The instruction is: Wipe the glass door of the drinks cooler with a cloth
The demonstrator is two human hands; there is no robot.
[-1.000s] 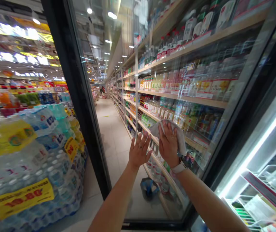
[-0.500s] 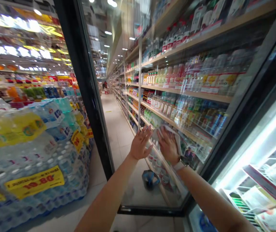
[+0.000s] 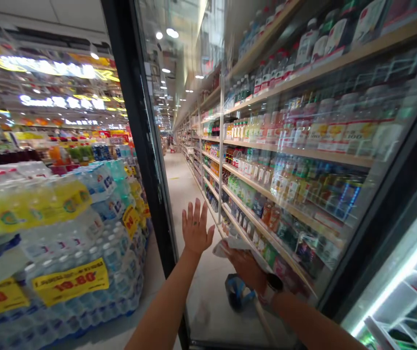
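Observation:
A glass door in a black frame (image 3: 146, 146) fills the middle of the view. My left hand (image 3: 196, 227) lies flat against the glass with its fingers spread and a ring on one finger. To its right and a little lower, my right hand (image 3: 243, 262) presses a pale cloth (image 3: 230, 245) on the glass. A dark round watch (image 3: 274, 282) is on the right wrist. Behind the glass, low down, a blue and black object (image 3: 235, 291) shows; I cannot make out what it is.
Stacked bottle packs (image 3: 121, 253) with yellow price signs (image 3: 72, 282) stand at the left. Shelves of bottled drinks (image 3: 259, 126) show in the glass. A lit cooler interior (image 3: 412, 301) is at the lower right. An aisle floor (image 3: 181, 180) runs back in the middle.
My right hand and the cloth have moved down the glass. My left hand has shifted slightly left, its fingers now pointing straight up. The view has turned a little.

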